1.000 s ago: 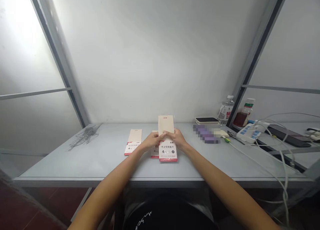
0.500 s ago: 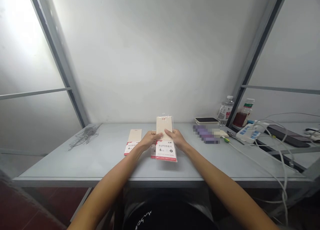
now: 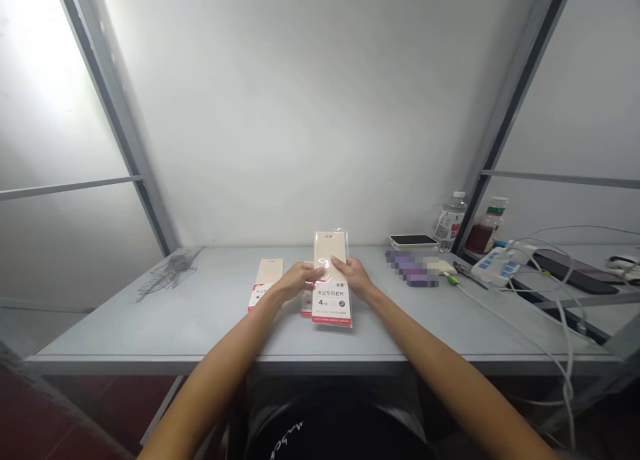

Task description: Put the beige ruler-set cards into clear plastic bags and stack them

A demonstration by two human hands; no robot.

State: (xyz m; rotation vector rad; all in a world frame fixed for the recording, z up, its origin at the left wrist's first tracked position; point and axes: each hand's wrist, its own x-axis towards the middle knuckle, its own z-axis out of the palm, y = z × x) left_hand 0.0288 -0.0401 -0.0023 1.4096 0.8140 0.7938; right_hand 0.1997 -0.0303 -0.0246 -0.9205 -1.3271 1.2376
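Note:
Between both hands, above the desk, is a flat cream-and-white packet [image 3: 331,307] in a clear plastic sleeve, printed with Chinese text, a "4" and a red bottom strip. My left hand [image 3: 299,279] is closed on its left edge, thumb across the front. On the opposite edge, my right hand [image 3: 354,276] grips it the same way. Partly hidden behind the held packet, a similar packet [image 3: 307,305] lies on the desk. Another matching packet [image 3: 270,272] lies farther left, its lower part partly covered by my left forearm.
The grey desk [image 3: 200,327] meets a white wall behind. On the right are a phone [image 3: 413,241], a blurred purple item [image 3: 413,267], a water bottle [image 3: 451,223], a bottle of dark red liquid [image 3: 487,230], a power strip [image 3: 500,267] and loose cables. Crumpled clear plastic [image 3: 170,273] lies left.
The held packet has tilted slightly and shifted a little to the right, its print now facing me more squarely. Both hands keep their hold; the packets on the desk have not moved.

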